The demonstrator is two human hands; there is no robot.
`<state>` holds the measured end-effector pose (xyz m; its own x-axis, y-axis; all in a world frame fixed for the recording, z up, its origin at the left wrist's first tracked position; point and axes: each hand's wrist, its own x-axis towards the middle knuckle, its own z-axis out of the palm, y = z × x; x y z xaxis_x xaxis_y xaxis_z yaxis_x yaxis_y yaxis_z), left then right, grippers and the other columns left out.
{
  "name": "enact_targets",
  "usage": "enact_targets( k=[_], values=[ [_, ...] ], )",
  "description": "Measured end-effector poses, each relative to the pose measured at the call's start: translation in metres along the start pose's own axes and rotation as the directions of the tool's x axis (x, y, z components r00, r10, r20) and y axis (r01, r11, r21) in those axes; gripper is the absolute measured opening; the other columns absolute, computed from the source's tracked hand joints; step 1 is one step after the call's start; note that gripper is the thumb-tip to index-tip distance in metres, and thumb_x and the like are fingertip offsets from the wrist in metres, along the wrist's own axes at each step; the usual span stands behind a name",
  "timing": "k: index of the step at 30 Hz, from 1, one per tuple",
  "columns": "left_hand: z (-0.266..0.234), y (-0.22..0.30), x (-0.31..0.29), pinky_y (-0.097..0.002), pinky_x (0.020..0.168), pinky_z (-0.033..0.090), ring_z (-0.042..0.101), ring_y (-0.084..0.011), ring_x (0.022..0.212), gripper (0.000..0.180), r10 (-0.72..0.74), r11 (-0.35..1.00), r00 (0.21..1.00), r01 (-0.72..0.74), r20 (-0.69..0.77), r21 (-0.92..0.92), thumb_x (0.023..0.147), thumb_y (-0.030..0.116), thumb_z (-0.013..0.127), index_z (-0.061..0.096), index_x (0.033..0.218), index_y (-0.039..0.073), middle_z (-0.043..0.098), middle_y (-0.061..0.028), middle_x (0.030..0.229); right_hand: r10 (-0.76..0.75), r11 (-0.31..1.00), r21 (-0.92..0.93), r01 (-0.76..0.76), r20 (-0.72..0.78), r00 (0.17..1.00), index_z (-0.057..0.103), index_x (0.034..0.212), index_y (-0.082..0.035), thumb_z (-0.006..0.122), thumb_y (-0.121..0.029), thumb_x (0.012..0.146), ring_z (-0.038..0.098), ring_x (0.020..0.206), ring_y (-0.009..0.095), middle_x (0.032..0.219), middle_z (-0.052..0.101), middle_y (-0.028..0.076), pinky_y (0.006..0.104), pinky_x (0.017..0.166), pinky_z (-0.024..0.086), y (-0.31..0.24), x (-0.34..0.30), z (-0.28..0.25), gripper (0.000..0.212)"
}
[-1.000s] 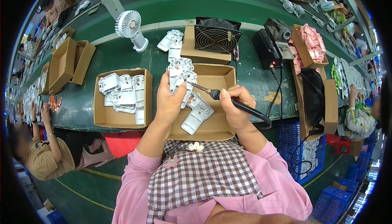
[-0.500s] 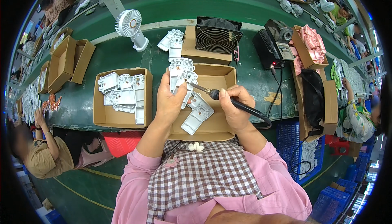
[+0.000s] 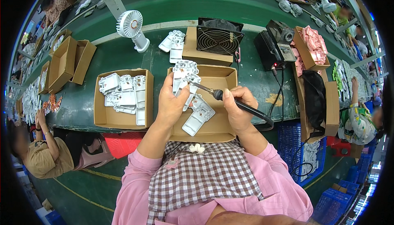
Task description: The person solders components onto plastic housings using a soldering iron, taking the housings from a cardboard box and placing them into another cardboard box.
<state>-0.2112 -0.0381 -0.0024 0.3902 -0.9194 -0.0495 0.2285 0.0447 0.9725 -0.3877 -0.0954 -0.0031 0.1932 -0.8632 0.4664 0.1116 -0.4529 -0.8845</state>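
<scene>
My left hand [image 3: 169,104] is closed on a few white plastic housings [image 3: 185,68], fanned over one another, with small coppery bits inside. The thumb presses near the front one. In my right hand [image 3: 240,109] is a soldering iron [image 3: 217,94], gripped by its black handle, its metal tip slanting left onto or just over the front housing; contact cannot be made out. Below both hands sits an open carton [image 3: 227,76], where more white housings [image 3: 198,117] lie. Left of it, another carton [image 3: 123,121] holds several similar housings.
A black box fan [image 3: 218,40] stands behind the carton, beside a white handheld fan [image 3: 131,27] and loose housings [image 3: 173,44]. To the right are a soldering station [image 3: 269,46], its cord, and a box of pink parts [image 3: 312,46]. Co-workers [image 3: 43,153] sit at both sides.
Both hands, with the housings and the iron, have shifted very slightly right. Small fans on the far green belt have slid left. The co-worker at right has moved an arm.
</scene>
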Motion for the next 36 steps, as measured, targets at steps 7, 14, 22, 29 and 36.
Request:
enact_targets(
  k=[7, 14, 22, 29, 36],
  values=[
    [0.001, -0.001, 0.001, -0.0231, 0.05, 0.05, 0.057, -0.0088, 0.065, 0.039, 0.004, 1.0, 1.0, -0.004, -0.013, 0.017, 0.089, 0.004, 0.056, 0.045, 0.126, -0.002, 0.06, -0.0062, 0.095, -0.005, 1.0, -0.007, 0.005, 0.01, 1.0, 0.055, 0.075, -0.003, 0.07, -0.006, 0.084, 0.047, 0.054, 0.005, 0.064, 0.058, 0.003, 0.0216, 0.049, 0.037, 0.0, 0.001, 0.0, 0.018],
    [0.002, 0.001, -0.001, -0.0225, 0.051, 0.051, 0.058, -0.0083, 0.067, 0.04, -0.007, 1.0, 1.0, 0.007, -0.007, 0.03, 0.088, 0.004, 0.056, 0.045, 0.126, -0.002, 0.06, -0.0059, 0.095, 0.02, 1.0, -0.01, -0.02, 0.017, 1.0, 0.055, 0.075, -0.003, 0.071, -0.006, 0.084, 0.048, 0.055, 0.005, 0.065, 0.059, 0.003, 0.0212, 0.049, 0.037, -0.002, 0.001, 0.0, 0.018],
    [0.0, 0.002, 0.0, -0.0227, 0.054, 0.053, 0.061, -0.0095, 0.076, 0.041, -0.034, 0.998, 0.999, 0.033, 0.028, 0.044, 0.089, 0.004, 0.055, 0.044, 0.128, -0.001, 0.061, -0.007, 0.101, 0.004, 0.999, -0.034, -0.002, 0.037, 0.999, 0.055, 0.076, -0.003, 0.07, -0.005, 0.084, 0.049, 0.056, 0.005, 0.067, 0.059, 0.003, 0.0209, 0.05, 0.038, -0.001, 0.001, -0.001, 0.017],
    [-0.008, -0.007, 0.007, -0.0283, 0.085, 0.05, 0.06, -0.0121, 0.096, 0.039, -0.16, 0.945, 0.968, 0.207, 0.194, -0.254, 0.095, 0.019, 0.058, 0.046, 0.126, 0.0, 0.06, -0.007, 0.11, 0.066, 0.974, 0.224, -0.035, -0.131, 0.989, 0.052, 0.077, -0.003, 0.066, -0.003, 0.086, 0.046, 0.059, 0.005, 0.069, 0.058, 0.003, 0.0212, 0.053, 0.037, -0.001, -0.004, -0.002, 0.016],
    [0.003, -0.002, 0.005, -0.0258, 0.06, 0.054, 0.064, -0.0111, 0.071, 0.026, -0.173, 0.974, 0.979, 0.186, 0.111, -0.129, 0.101, 0.024, 0.045, 0.05, 0.114, 0.002, 0.062, -0.0074, 0.092, -0.002, 0.994, 0.109, 0.01, -0.072, 0.997, 0.053, 0.078, -0.003, 0.067, -0.004, 0.086, 0.043, 0.058, 0.005, 0.069, 0.057, 0.003, 0.0207, 0.052, 0.036, 0.002, -0.003, -0.005, 0.016]
  ],
)
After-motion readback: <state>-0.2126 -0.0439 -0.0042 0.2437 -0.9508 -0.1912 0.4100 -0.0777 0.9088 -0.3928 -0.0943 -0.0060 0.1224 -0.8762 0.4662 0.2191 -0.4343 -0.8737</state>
